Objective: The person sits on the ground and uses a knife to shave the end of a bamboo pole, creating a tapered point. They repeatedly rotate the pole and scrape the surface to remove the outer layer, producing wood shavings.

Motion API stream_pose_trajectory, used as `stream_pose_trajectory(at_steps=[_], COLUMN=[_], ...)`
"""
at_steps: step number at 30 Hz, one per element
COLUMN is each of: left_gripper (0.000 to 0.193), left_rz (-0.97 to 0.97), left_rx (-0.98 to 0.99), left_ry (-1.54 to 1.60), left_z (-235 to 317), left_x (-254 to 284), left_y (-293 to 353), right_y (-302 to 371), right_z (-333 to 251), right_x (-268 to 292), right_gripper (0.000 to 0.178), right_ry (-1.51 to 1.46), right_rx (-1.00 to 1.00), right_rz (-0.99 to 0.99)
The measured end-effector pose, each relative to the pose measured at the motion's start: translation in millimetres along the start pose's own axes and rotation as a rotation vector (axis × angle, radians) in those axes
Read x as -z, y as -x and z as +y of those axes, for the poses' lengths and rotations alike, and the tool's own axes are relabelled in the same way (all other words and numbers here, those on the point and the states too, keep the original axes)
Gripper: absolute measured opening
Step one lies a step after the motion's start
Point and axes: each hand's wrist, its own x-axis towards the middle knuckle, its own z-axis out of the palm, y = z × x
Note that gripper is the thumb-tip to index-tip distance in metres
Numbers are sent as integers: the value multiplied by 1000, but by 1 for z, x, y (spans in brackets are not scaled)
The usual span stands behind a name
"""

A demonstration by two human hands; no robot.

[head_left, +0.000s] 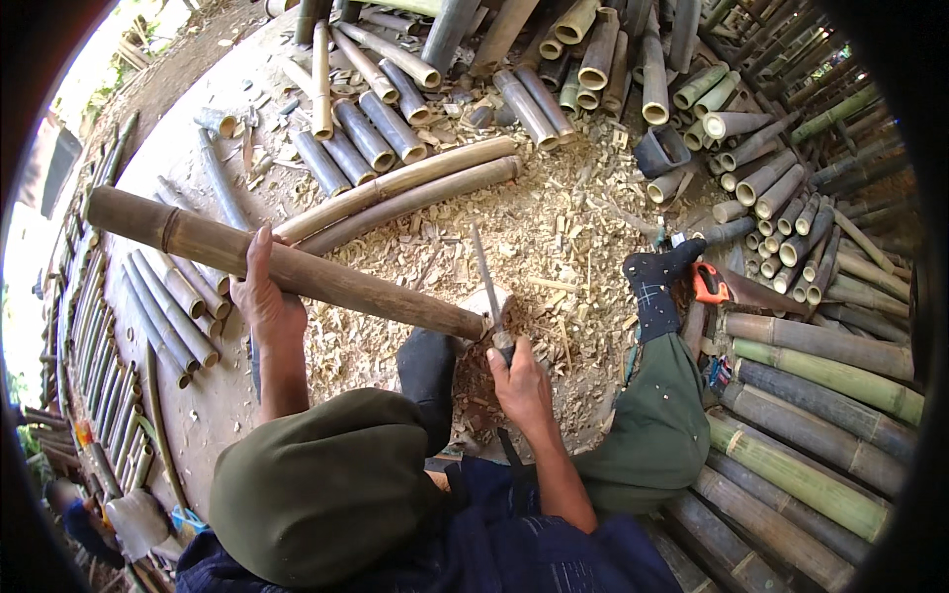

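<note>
One bare left hand (272,308) wraps a brown bamboo pole (371,293) near mid-length, thumb over it; the right hand (522,387) clasps a knife (484,269) beside its near end. The pole slants above the floor (206,417), far end toward the floor's left edge. Likely stiff, light and smooth, it should be held mid-length.

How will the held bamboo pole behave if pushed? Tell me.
The bamboo pole would probably roll, being round. It seems stiff, showing no obvious sag. It may be light for its size if hollow like nearby cut pieces.
</note>
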Motion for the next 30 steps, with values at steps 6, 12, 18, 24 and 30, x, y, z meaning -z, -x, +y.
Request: stream_pose_trajectory(at_steps=[6, 12, 18, 24, 30], left_gripper=[38, 42, 40, 44, 49], left_rz=[16, -38, -257, -335, -445], left_rx=[-123, -50, -102, -44, -42], left_ry=[-157, -128, -112, -52, -28], left_z=[-5, -17, -9, -13, -2], left_x=[0, -3, 12, -5, 2], left_y=[-11, -18, -28, -19, -18], right_y=[23, -4, 20, -13, 19], right_z=[-36, 42, -51, 23, -59], right_x=[25, -36, 29, -30, 35], right_gripper=[27, 35, 33, 40, 31], right_ry=[-271, 108, -251, 137, -199], right_rx=[340, 15, 293, 4, 132], right_rz=[317, -31, 245, 9, 140])
